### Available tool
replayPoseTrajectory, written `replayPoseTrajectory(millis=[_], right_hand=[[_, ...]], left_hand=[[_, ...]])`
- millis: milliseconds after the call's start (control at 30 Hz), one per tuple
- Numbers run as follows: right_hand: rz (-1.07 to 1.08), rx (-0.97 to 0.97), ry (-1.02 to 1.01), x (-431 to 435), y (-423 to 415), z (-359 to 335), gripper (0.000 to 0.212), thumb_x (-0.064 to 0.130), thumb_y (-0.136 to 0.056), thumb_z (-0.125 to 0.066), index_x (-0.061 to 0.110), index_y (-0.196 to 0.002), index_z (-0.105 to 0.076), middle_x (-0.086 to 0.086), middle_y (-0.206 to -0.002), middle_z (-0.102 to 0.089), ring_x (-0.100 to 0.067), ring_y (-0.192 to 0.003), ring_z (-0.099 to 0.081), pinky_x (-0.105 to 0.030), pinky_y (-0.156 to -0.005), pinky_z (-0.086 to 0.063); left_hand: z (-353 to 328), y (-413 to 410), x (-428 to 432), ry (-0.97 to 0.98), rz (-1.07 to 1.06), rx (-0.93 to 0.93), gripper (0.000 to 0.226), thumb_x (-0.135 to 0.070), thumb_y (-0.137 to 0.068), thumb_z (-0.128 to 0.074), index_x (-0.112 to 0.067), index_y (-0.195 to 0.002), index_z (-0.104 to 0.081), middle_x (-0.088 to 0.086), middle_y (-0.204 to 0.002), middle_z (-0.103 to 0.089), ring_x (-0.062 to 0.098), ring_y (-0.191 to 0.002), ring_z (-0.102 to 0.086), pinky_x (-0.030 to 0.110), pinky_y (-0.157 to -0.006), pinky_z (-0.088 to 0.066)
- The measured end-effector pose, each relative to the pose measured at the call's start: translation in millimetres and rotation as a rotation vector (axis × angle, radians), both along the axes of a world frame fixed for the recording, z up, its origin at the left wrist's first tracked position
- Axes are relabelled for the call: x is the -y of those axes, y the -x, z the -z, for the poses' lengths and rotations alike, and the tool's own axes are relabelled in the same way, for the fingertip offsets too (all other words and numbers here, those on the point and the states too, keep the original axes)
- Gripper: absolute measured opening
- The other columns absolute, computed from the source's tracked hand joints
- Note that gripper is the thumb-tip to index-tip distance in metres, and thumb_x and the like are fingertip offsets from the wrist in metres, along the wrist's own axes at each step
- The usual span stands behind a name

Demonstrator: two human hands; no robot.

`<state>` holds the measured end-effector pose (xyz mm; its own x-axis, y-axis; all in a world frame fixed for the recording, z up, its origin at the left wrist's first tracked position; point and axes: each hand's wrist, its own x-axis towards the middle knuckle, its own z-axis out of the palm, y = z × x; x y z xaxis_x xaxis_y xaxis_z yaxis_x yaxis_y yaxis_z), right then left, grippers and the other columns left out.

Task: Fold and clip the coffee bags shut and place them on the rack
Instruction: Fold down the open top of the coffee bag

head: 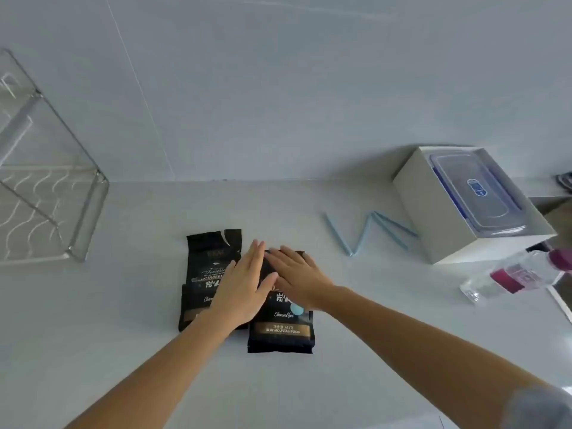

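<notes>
Two black coffee bags lie flat on the white counter. The left bag (210,258) has its torn top open and unfolded. The right bag (283,328) lies partly over it, and its top edge is hidden beneath my hands. My left hand (244,286) rests flat across both bags with its fingers straight. Beside it, my right hand (298,275) presses flat on the right bag's upper part. Light blue sealing clips (368,232) lie spread on the counter to the right, apart from both hands. A clear rack (52,193) stands at the far left.
A white box (439,218) holding a clear lidded container (476,193) sits at the back right against the wall. A plastic water bottle (517,275) with a magenta label lies on its side near the counter's right edge.
</notes>
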<state>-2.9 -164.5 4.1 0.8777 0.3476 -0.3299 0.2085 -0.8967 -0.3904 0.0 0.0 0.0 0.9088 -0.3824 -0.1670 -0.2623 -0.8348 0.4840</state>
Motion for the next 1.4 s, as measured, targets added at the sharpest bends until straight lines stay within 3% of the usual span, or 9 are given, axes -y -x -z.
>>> replayPoseTrajectory(millis=[200,500,733,867,933,1067,1200,1267,1400], right_hand=[[-0.029,0.149,-0.051,12.5,31.8,52.6,0.058,0.053,-0.092,-0.024,0.029,-0.145,-0.020,0.010,-0.155,-0.025,-0.011,-0.144,-0.013,-0.041,-0.118,-0.012],[-0.012,0.175,-0.226,25.6,0.9,62.8,0.045,0.045,-0.091,-0.032,0.030,-0.132,-0.042,0.010,-0.140,-0.047,-0.010,-0.130,-0.037,-0.034,-0.108,-0.024],[0.602,0.072,-0.433,14.4,20.0,64.3,0.059,0.045,-0.086,-0.044,0.031,-0.138,-0.020,0.008,-0.148,-0.022,-0.010,-0.130,-0.030,-0.033,-0.106,-0.034],[1.035,-0.202,-0.815,14.8,17.9,53.5,0.069,0.029,-0.083,-0.066,0.029,-0.136,-0.023,0.002,-0.128,-0.043,-0.004,-0.093,-0.056,-0.016,-0.063,-0.050],[1.166,-0.409,-0.937,23.2,6.8,42.3,0.059,0.030,-0.082,-0.068,0.016,-0.130,-0.037,-0.002,-0.110,-0.058,-0.009,-0.081,-0.063,-0.020,-0.055,-0.049],[0.906,-0.364,-0.881,40.2,5.0,11.6,0.024,0.033,-0.084,-0.066,0.014,-0.099,-0.065,-0.003,-0.091,-0.073,-0.018,-0.081,-0.069,-0.016,-0.057,-0.050],[0.732,-0.262,-1.166,49.0,19.9,-17.6,0.022,0.011,-0.084,-0.065,0.015,-0.106,-0.062,-0.002,-0.098,-0.072,-0.019,-0.093,-0.069,-0.024,-0.071,-0.057],[0.668,-0.188,-1.194,47.1,24.5,-29.7,0.028,-0.001,-0.082,-0.064,0.019,-0.102,-0.061,0.002,-0.093,-0.072,-0.018,-0.090,-0.069,-0.024,-0.069,-0.056],[0.520,0.042,-0.966,39.1,26.6,-43.6,0.033,-0.012,-0.077,-0.063,0.020,-0.082,-0.057,0.010,-0.073,-0.071,-0.006,-0.079,-0.068,-0.020,-0.066,-0.053]], left_hand=[[35.6,23.0,28.5,-0.154,-0.179,0.135,0.052,-0.041,-0.092,-0.019,-0.017,-0.125,-0.052,0.004,-0.119,-0.065,0.023,-0.115,-0.053,0.046,-0.107,-0.031],[41.2,18.2,34.6,-0.171,-0.276,0.188,0.048,-0.042,-0.091,-0.028,-0.015,-0.120,-0.055,0.000,-0.109,-0.067,0.019,-0.111,-0.055,0.044,-0.106,-0.032],[45.5,18.3,32.8,-0.065,-0.365,0.229,0.048,-0.038,-0.086,-0.055,-0.012,-0.126,-0.047,0.006,-0.107,-0.067,0.022,-0.107,-0.058,0.043,-0.107,-0.033],[35.1,11.7,38.1,0.019,-0.481,0.082,0.062,-0.049,-0.079,-0.062,-0.014,-0.128,-0.045,0.005,-0.114,-0.066,0.024,-0.116,-0.054,0.042,-0.109,-0.028],[26.7,-4.6,38.4,-0.001,-0.478,-0.138,0.068,-0.053,-0.077,-0.062,-0.017,-0.131,-0.041,0.005,-0.125,-0.059,0.024,-0.124,-0.046,0.042,-0.111,-0.022],[-3.3,-24.6,24.3,0.389,-0.503,-0.571,0.061,-0.033,-0.077,-0.073,-0.018,-0.127,-0.043,0.006,-0.129,-0.056,0.024,-0.116,-0.053,0.043,-0.101,-0.043],[-32.8,-8.7,14.3,0.862,-0.604,-0.694,0.050,-0.019,-0.080,-0.070,-0.015,-0.124,-0.047,0.003,-0.114,-0.065,0.019,-0.106,-0.060,0.040,-0.094,-0.048],[-44.4,1.7,17.2,0.934,-0.559,-0.595,0.035,-0.012,-0.083,-0.066,-0.013,-0.117,-0.056,0.004,-0.108,-0.069,0.019,-0.103,-0.064,0.039,-0.093,-0.050],[-64.3,20.8,20.8,0.806,-0.317,-0.036,0.032,0.013,-0.076,-0.058,-0.016,-0.088,-0.062,-0.004,-0.084,-0.071,0.005,-0.084,-0.067,0.018,-0.078,-0.053]])
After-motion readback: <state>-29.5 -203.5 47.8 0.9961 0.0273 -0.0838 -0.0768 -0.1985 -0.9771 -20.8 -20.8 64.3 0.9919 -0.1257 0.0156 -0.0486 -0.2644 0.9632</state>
